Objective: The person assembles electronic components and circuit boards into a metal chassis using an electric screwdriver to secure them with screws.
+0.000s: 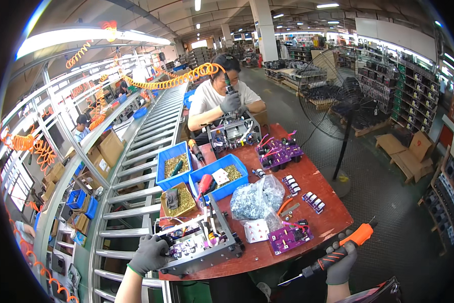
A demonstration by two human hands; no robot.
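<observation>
My left hand [150, 255], in a grey glove, grips the near-left corner of an open metal chassis [202, 257] on the red table's near edge. Purple circuit boards, white parts and wires show inside the chassis. Beyond the table's near-right edge, my gloved right hand [342, 265] is closed around a black and orange power screwdriver [328, 258]. Its long thin shaft points down and left, apart from the chassis. On the table between my hands lie a purple circuit board [290, 238] and a clear bag of small metallic-looking parts [257, 198].
Across the red table [333, 219], a co-worker [222, 96] works on another chassis [234, 134]. Blue bins [174, 164] of brass-coloured screws and a red-handled tool [205, 184] stand behind mine. A roller conveyor [131, 208] runs along the left; a fan [350, 101] stands right.
</observation>
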